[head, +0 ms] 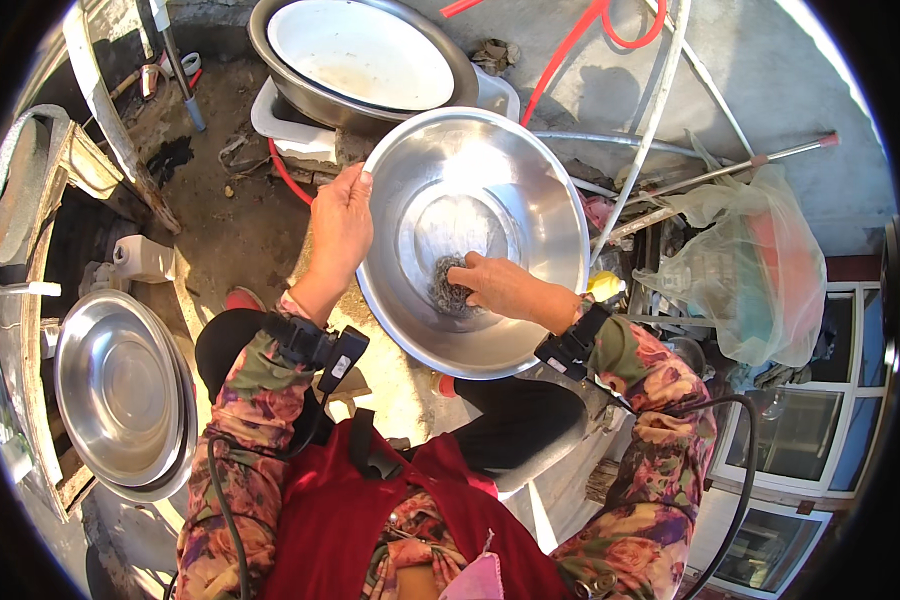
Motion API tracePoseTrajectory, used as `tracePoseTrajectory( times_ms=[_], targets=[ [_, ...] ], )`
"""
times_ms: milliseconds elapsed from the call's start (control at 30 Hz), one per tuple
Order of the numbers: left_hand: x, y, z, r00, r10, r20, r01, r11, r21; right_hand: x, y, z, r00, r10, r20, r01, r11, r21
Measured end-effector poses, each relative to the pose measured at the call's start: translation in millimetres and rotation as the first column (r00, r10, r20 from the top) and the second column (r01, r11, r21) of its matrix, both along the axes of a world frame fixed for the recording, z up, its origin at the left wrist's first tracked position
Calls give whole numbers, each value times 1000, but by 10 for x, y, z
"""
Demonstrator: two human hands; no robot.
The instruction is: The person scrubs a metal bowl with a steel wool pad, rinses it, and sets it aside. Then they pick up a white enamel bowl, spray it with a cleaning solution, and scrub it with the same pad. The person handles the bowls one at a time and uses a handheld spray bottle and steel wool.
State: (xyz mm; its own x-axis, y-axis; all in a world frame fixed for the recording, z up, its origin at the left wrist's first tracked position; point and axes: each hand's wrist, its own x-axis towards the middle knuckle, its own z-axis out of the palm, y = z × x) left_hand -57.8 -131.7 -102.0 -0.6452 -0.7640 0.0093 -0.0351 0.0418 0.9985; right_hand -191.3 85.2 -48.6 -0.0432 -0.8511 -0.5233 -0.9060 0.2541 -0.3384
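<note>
A large stainless steel basin [547, 217] is tilted in front of me, its shiny inside facing up towards me. My left hand [343, 225] grips its rim at the upper left, thumb over the edge. Inside the basin, my right hand [506, 286] holds a steel wool scourer [450, 289] against the lower part of the bottom. The fingertips are pressed into the wool and partly hidden by it. A bright patch of sunlight reflects from the basin's far wall.
Stacked steel basins [124, 390] lean at the left by a wooden frame [41, 247]. Ahead, a white enamel basin [360, 52] sits inside a larger metal one [307, 94]. A red hose [562, 60], poles [649, 112] and a mesh bag [750, 270] are at the right.
</note>
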Motion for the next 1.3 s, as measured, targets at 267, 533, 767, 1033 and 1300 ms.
tracePoseTrajectory(
  times_ms=[267,533,767,1033,1300],
  targets=[
    [2,41,1,998,56,-37,-57,998,-30,295,-724,-267,960,241,-142,-279,853,-441],
    [25,-26,124,991,-49,128,54,998,-34,-906,-1125,-391,531,-138,-836,-364,854,-372],
    [22,10,144,999,-15,46,15,1000,7,-1108,131,-147,706,-46,-707,46,999,-19],
    [-4,6,-34,1000,-4,-9,4,997,72,-171,-1,-2,943,-258,212,63,762,644],
    [33,34,-66,999,48,-14,-49,999,-14,284,-767,-219,473,-525,707,403,843,356]
  ],
)
